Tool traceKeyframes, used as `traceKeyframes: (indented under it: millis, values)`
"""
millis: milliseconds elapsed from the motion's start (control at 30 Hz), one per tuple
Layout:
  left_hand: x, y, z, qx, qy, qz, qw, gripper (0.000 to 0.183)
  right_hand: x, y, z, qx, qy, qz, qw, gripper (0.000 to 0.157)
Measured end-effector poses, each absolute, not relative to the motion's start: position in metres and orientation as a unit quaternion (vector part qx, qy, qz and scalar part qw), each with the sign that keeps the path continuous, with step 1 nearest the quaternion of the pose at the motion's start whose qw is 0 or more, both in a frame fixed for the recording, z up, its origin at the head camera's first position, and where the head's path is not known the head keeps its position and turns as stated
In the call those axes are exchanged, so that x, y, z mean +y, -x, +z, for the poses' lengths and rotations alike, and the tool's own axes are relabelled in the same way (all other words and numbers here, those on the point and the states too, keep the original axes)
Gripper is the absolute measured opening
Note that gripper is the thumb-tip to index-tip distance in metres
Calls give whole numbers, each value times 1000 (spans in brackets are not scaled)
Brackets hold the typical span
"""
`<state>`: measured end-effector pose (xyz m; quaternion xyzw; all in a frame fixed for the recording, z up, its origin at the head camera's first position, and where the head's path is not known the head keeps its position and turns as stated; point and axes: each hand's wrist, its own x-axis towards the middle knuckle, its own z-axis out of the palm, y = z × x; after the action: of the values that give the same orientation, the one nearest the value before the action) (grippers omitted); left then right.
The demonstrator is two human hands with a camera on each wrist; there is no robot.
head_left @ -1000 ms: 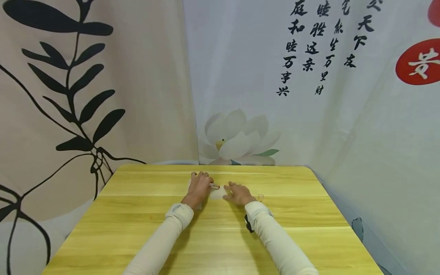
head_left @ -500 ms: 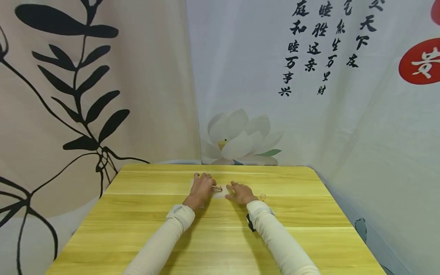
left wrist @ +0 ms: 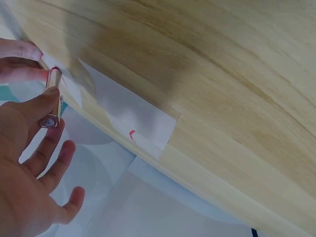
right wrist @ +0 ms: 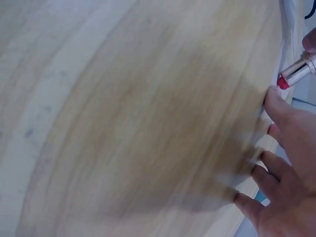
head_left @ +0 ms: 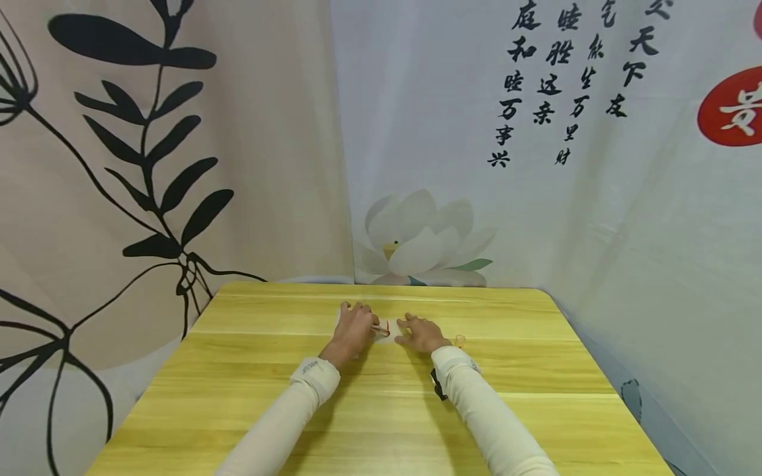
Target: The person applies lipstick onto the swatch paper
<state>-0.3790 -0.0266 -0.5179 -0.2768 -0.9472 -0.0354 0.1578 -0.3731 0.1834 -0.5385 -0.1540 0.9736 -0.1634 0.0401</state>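
We see the left hand (head_left: 355, 330) pinching a lipstick (left wrist: 54, 79) at the right paper (left wrist: 72, 90), probably for control; the right hand (head_left: 424, 334), fingers apart, likely steadies that paper.

The backdrop (head_left: 417, 132) reads 和睦万事兴, its red oval (head_left: 735, 106) 贵.

One left hand (head_left: 355, 328), one right hand (head_left: 421, 334). One lipstick (left wrist: 54, 81). Two white paper slips (left wrist: 138, 111). Two cream sleeves (head_left: 488, 416). One table (head_left: 381, 423). One printed lotus (head_left: 428, 244), two red patches (head_left: 714, 116), four character columns (head_left: 522, 49).
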Motion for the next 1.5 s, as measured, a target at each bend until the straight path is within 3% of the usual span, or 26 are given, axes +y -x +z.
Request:
traceKeyframes:
  millis: [367, 800, 1100, 1500]
  values:
    - [-29, 373, -519, -949, 279, -24, 147, 20, 182, 374, -541, 974, 140, -170, 50, 57]
    - [-32, 365, -520, -941, 288, -18, 174, 13, 182, 372, -541, 972, 143, -179, 50, 57]
    - [-39, 363, -516, -945, 281, -45, 163, 22, 179, 370, -542, 972, 145, -178, 51, 57]
    - [-62, 372, -498, -935, 262, -82, 224, 21, 182, 371, -542, 969, 144, -192, 56, 58]
